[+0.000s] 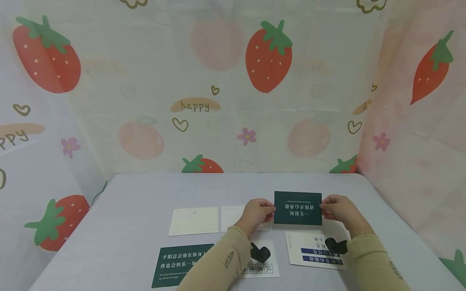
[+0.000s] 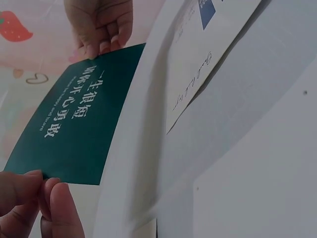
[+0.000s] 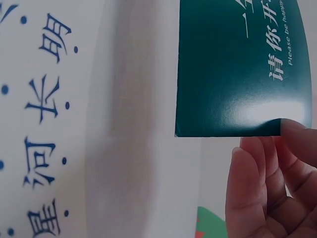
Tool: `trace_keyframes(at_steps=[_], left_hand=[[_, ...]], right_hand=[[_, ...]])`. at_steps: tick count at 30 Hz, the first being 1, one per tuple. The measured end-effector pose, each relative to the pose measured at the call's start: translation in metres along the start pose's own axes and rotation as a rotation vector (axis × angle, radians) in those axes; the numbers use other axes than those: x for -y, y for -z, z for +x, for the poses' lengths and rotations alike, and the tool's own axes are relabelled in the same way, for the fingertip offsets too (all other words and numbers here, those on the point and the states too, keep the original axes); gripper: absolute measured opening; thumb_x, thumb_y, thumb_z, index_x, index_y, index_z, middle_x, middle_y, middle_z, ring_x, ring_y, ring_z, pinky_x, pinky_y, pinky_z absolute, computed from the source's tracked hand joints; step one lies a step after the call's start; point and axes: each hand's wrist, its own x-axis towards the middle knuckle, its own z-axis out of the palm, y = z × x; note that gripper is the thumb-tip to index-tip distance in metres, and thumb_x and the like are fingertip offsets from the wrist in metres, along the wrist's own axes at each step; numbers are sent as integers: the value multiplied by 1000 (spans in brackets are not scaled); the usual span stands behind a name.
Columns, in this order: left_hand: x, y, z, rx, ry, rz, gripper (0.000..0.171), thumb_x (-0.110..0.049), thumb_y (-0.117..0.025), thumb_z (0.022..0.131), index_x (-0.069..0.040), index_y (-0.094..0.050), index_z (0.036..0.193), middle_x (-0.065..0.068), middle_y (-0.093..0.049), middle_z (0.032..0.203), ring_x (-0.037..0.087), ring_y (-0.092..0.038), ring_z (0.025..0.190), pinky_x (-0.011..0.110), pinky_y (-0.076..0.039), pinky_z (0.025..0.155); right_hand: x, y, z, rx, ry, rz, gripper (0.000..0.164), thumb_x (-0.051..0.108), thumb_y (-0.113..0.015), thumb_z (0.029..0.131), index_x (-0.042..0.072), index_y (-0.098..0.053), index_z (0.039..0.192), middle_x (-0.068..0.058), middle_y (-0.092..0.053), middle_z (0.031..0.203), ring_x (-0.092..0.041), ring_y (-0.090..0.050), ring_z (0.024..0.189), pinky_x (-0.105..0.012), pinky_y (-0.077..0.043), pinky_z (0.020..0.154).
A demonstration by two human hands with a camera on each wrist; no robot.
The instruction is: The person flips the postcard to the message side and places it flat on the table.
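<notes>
From the head view we see the left hand (image 1: pixel 256 212) and the right hand (image 1: pixel 338 209) holding a dark green card (image 1: pixel 297 208) between them, lifted above the grey table (image 1: pixel 120 226) towards its right half. Each hand pinches one short edge of the card, fingers and thumb closed on it, and its white lettering faces us upside down. Below it on the table lie a white card with blue bars (image 1: pixel 316 250) near the front edge on the right, a cream card (image 1: pixel 194 221) and a plain white card (image 1: pixel 233 217) around the middle, a second green card with white text (image 1: pixel 178 264) at the front edge, and a small white card with printed characters (image 1: pixel 260 262) partly under the left sleeve. A strawberry-print curtain (image 1: pixel 233 81) closes off the back and sides.

From the left wrist view we see the left fingertips (image 2: pixel 29 191) clamped on the near corner of the dark green card (image 2: pixel 79 119), while the right hand (image 2: pixel 101 25) pinches the far edge. The white card with blue bars (image 2: pixel 208 54) lies on the table (image 2: pixel 257 114) beyond.

From the right wrist view we see the right fingers (image 3: pixel 267 183) gripping the lower corner of the dark green card (image 3: pixel 233 74), which hangs above a white card with blue characters (image 3: pixel 44 119)
</notes>
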Motion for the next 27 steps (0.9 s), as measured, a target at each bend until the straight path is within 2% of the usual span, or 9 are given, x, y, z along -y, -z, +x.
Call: trace_keyframes(at_steps=[9,19,27], left_hand=[[0,2,-1,16,20,-3,7,-11,-64,83,-7,-69,85,2,-64,75,10,-60,64,23,-53,60],[-1,4,-3,38,16,-70,8,-8,-64,83,-4,-70,86,5,-66,73,11,-63,62,23,-54,59],[-1,6,-2,25,25,-41,8,-9,-63,84,-6,-70,86,4,-66,76,11,-63,67,23,-54,63]], right_hand=[[-5,2,5,-29,-8,2,11,11,-59,87,0,-58,87,-7,-59,81,-17,-56,71,-29,-54,64],[-1,4,0,29,0,83,13,10,-52,92,-2,-56,92,-4,-60,73,-15,-59,66,-30,-54,64],[-3,6,-1,98,35,136,13,8,-48,93,-3,-54,92,-11,-68,87,-22,-66,80,-33,-54,73]])
